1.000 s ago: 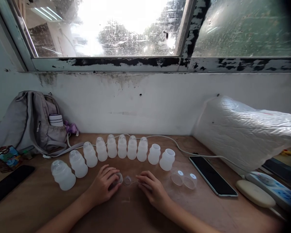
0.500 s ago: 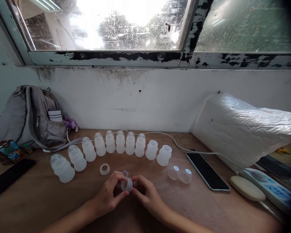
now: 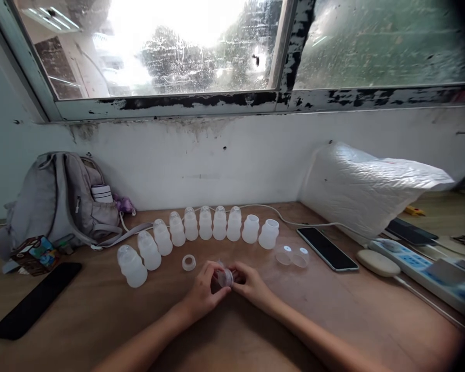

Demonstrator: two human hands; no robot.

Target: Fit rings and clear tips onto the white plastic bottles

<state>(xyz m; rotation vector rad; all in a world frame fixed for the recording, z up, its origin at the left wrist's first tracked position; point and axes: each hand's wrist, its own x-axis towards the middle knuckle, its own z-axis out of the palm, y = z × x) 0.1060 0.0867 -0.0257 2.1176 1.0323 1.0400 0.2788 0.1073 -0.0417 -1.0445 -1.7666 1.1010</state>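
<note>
Near the middle of the table, a clear ribbed ring piece (image 3: 225,278) sits between both hands. The fingers and thumb of my left hand (image 3: 206,292) are closed round its left side. My right hand (image 3: 252,285) pinches at its right side, where small clear parts are partly hidden by the fingers. A whitish ring (image 3: 188,262) lies up and left of my left hand. Behind stands an arc of several frosted bottles with clear caps (image 3: 205,223). Two uncapped bottles (image 3: 268,234) stand at its right end. Two clear caps (image 3: 293,256) lie to the right.
A grey backpack (image 3: 54,196), a small box (image 3: 36,254) and a black flat object (image 3: 36,299) are at left. At right are a phone (image 3: 327,249), an oval pale object (image 3: 377,262), a power strip (image 3: 418,268), a white cable (image 3: 290,222) and a silvery bag (image 3: 356,191).
The view has turned and shifted, so the table things and both hands appear further right or higher. Both hands still hold the clear piece, with the fingers slightly changed round it.
</note>
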